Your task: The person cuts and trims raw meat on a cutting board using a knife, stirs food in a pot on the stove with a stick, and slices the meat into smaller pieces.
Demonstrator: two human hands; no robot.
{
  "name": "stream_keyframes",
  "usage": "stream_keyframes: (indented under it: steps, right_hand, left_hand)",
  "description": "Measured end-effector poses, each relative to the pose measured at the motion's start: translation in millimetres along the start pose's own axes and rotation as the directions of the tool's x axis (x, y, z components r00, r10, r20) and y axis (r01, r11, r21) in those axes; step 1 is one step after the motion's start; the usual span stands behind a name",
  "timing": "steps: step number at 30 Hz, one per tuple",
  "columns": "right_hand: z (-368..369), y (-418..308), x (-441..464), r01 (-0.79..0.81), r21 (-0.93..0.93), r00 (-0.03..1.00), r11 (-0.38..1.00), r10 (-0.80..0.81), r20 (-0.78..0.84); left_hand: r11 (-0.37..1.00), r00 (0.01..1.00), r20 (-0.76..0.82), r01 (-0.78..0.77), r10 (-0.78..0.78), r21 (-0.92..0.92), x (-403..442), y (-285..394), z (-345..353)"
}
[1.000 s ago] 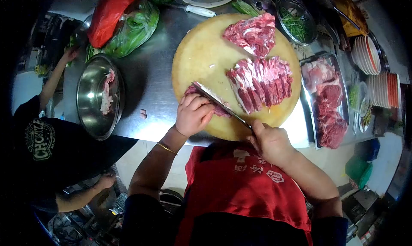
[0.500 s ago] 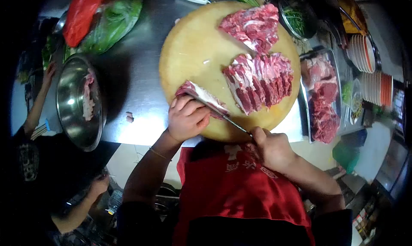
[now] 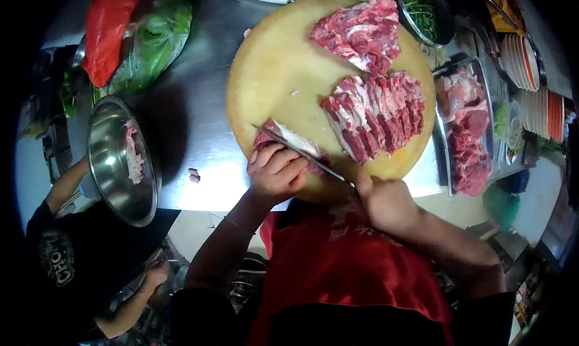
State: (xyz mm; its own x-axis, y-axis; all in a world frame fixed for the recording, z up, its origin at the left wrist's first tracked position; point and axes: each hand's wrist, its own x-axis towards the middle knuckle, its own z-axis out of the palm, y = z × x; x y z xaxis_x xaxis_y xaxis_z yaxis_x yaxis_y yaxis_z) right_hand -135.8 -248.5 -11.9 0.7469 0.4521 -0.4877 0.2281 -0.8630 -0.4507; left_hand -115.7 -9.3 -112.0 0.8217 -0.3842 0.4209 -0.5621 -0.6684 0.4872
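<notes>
On the round cutting board [image 3: 259, 68], my left hand [image 3: 275, 176] presses a strip of raw red meat [image 3: 304, 142] with its fingers curled over the near side. My right hand [image 3: 389, 206] grips the handle of a knife [image 3: 322, 166], which is mostly hidden by the fist. The blade lies slantwise along the strip, close to my left fingertips, and its tip reaches past the strip's far left end. A row of sliced meat [image 3: 377, 115] leans together right of the knife. Above it lies a larger meat chunk [image 3: 359, 35].
Left stands a metal bowl [image 3: 99, 165] with a pale meat piece, beside bagged greens [image 3: 158, 38] and a red bag [image 3: 108, 32]. A metal tray [image 3: 441, 147] of meat and stacked bowls [image 3: 540, 114] stand right. Another person's arm [image 3: 132, 304] shows lower left.
The view has shifted, moving the board slightly right. The knife has slid up and left along the strip, so its tip now extends past the end. Both hands keep their hold.
</notes>
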Motion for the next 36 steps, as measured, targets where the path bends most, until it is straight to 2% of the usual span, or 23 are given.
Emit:
stream_keyframes:
  steps: [2,4,5,8,9,11,14,16,17,19,20,22,23,25,26,28,29,31,32,34,36]
  right_hand:
    - [7.1,-4.6,21.0,-0.008,-0.02,1.0,1.0,0.007,-0.018]
    - [9.6,-9.2,41.9,0.137,-0.105,0.968,0.985,-0.156,-0.196]
    - [0.2,-8.7,35.9,0.143,-0.127,0.981,0.982,-0.158,-0.116]
    - [-8.6,9.8,-20.5,0.09,-0.132,0.989,0.987,-0.105,-0.109]
    - [0.9,23.2,-38.8,0.093,-0.143,0.988,0.985,-0.109,-0.107]
    - [26.9,49.9,-65.8,0.025,-0.187,1.0,0.982,-0.025,0.005]
    - [6.2,12.2,-18.1,-0.023,-0.129,0.999,0.991,0.017,-0.044]
    - [2.8,16.1,19.9,0.143,-0.018,0.953,0.989,-0.143,-0.266]
    - [2.4,21.6,24.4,0.15,-0.017,0.948,0.989,-0.148,-0.282]
    - [6.8,32.0,25.2,0.045,0.043,0.895,0.998,-0.021,-0.445]
    - [14.9,43.9,21.1,0.023,0.115,0.856,0.993,0.04,-0.515]
    - [8.7,45.7,1.5,0.148,0.235,0.757,0.961,0.042,-0.652]
    - [3.6,39.6,-9.9,0.149,0.241,0.76,0.959,0.045,-0.648]
    - [-11.1,27.1,-31.5,0.126,0.592,0.82,0.796,0.253,-0.514]
    - [-14.0,22.3,-39.3,0.134,0.592,0.815,0.795,0.251,-0.522]
    - [-17.2,14.3,-53.5,0.094,0.615,0.834,0.783,0.275,-0.478]
    - [-18.5,11.0,-57.9,0.129,0.602,0.835,0.788,0.241,-0.495]
    - [-6.4,12.3,-67.6,0.092,0.592,0.859,0.8,0.237,-0.453]
    - [0.1,13.0,-70.9,0.051,0.574,0.886,0.817,0.229,-0.404]
    - [10.9,9.9,-69.9,0.069,0.55,0.886,0.832,0.202,-0.416]
    - [23.0,8.5,-63.5,0.064,0.406,0.886,0.912,0.136,-0.444]
  left_hand:
    - [1.0,1.0,-0.008,0.002,-0.002,0.003,-2.7,1.3,1.8]
    - [1.0,1.0,-0.006,-0.017,0.017,-0.003,0.3,0.2,-1.5]
    - [1.0,1.0,-0.017,-0.026,0.026,0.001,-0.4,0.5,-0.4]
    - [0.999,0.999,-0.023,-0.042,0.042,0.033,-3.2,0.2,1.5]
    - [0.999,0.999,-0.035,-0.038,0.038,0.01,-3.4,0.4,1.2]
    - [1.0,0.999,-0.033,-0.013,0.014,0.018,-5.1,2.4,1.1]
    - [0.999,0.999,-0.036,-0.032,0.033,0.028,-5.7,3.7,-0.3]
    - [0.998,0.998,-0.035,-0.057,0.057,0.006,-8.2,2.3,0.5]
    - [0.997,0.997,-0.037,-0.069,0.07,0.018,-8.5,4.7,-0.8]
    - [0.975,0.981,-0.06,0.178,-0.187,-0.132,-7.1,14.2,-6.7]
    - [0.976,0.981,-0.062,0.176,-0.185,-0.128,-3.5,19.7,-12.5]
    - [0.982,0.978,0.188,-0.118,0.089,0.149,21.5,37.1,-34.2]
    - [0.982,0.977,0.195,-0.115,0.085,0.15,22.3,32.7,-30.9]
    - [0.963,0.915,0.352,-0.249,0.199,0.104,26.5,17.2,-17.9]
    - [0.96,0.914,0.351,-0.257,0.204,0.11,29.5,13.8,-13.9]
    - [0.954,0.913,0.402,-0.06,-0.066,0.293,39.3,11.6,-8.0]
    - [0.952,0.913,0.404,-0.069,-0.06,0.298,43.5,8.6,-9.3]
    - [0.926,0.882,0.34,0.226,-0.326,0.303,48.8,3.7,-13.0]
    - [0.925,0.883,0.339,0.223,-0.325,0.306,47.1,4.9,-13.3]
    - [0.937,0.982,0.094,0.125,-0.163,0.325,36.6,10.5,-14.6]
    - [0.923,0.983,0.101,0.108,-0.156,0.37,26.2,6.3,-17.1]
